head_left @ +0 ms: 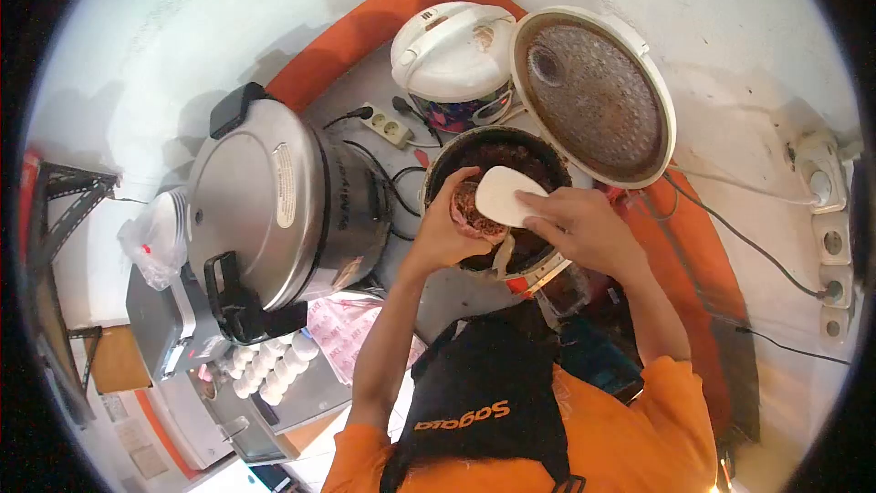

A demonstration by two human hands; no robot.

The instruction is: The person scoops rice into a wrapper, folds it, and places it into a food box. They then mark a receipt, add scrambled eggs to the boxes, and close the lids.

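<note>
Orange cloth covers the person's shoulders, and a black fabric panel with orange lettering [484, 402] lies between them. Both forearms reach forward. The left hand [434, 233] is curled around a small round cup with a pinkish side [467, 225], its mouth turned up, probably to keep the reddish-brown shreds [471, 204] inside. The right hand [581, 225] grips a flat white paddle with a rounded blade [502, 192], pinched close to the blade, likely for finer control; whether the blade touches the shreds cannot be made out.

Cup and paddle are held above a deep round pot with a dark interior [444, 148], perhaps so that anything dropped falls back in. Its broad white-rimmed lid with a wet brown inner face [598, 96] is swung back, leaving the mouth clear. To the left sits a large silver steel cooker with black handles [269, 210]. Farther off on the grey table [365, 82] are a white power strip [387, 126], seemingly placed within the cords' reach, and a closed white cooker with a floral band [456, 55].
</note>
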